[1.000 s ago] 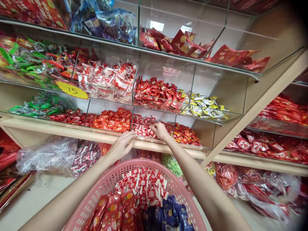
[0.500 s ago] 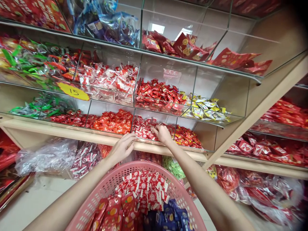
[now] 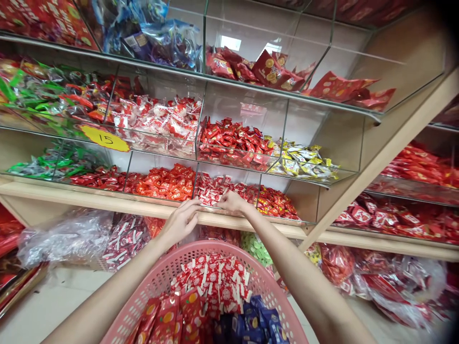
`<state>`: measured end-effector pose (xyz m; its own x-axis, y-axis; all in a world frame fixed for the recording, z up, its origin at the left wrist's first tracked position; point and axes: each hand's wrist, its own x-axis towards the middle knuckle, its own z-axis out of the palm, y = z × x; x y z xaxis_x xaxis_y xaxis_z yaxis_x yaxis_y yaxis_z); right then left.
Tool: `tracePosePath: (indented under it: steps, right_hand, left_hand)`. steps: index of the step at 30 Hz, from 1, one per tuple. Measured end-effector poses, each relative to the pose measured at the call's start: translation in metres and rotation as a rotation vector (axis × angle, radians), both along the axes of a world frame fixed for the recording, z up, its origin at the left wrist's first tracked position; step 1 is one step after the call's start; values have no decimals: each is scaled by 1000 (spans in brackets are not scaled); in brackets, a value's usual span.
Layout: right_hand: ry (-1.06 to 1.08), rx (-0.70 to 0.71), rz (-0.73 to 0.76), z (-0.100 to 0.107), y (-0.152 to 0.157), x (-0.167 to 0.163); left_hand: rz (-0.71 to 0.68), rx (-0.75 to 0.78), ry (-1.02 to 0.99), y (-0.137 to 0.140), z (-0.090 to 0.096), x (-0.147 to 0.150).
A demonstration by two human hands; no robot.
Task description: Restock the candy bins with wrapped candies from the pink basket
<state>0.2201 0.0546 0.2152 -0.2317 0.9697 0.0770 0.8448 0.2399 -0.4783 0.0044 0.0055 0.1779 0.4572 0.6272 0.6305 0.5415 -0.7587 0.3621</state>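
My left hand point(image 3: 182, 220) lies over the front edge of the bottom shelf, fingers stretched forward and thumb apart. Its fingertips are beside the compartment of red-and-white wrapped candies point(image 3: 209, 188). My right hand point(image 3: 234, 202) is at the front of that same compartment, its fingers curled down at the candies; what is between them is hidden. Below my hands, between my forearms, stands a pink perforated plastic basket point(image 3: 287, 306). In it are red-and-white candy packets point(image 3: 211, 277), red packets with orange fruit prints point(image 3: 167, 317) and dark blue packets point(image 3: 251, 320).
Glass dividers split the shelves above into compartments of candies. Orange-red candies point(image 3: 167, 184) lie to the left, red-and-yellow ones point(image 3: 276, 203) to the right. A yellow price tag point(image 3: 104, 138) reads 15. A slanting wooden post point(image 3: 390, 148) rises at right. Plastic bags point(image 3: 68, 236) sit under the shelf.
My right hand has moved a little left and toward the front edge, its fingers more curled. My left hand stays on the edge. The view has shifted slightly.
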Motion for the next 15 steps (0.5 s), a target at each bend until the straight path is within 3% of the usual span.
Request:
tracePosePath:
  steps: [3,8,15]
  right_hand:
    - [43,14,5,4,1,1]
    - [68,136,-131,12,2,20]
    - [27,126,-125,3,4,27]
  left_hand:
    - [-1,-4,12,0,1,0]
    - [6,0,8,-1,0,0]
    - [2,-9,5,-1,1,-1]
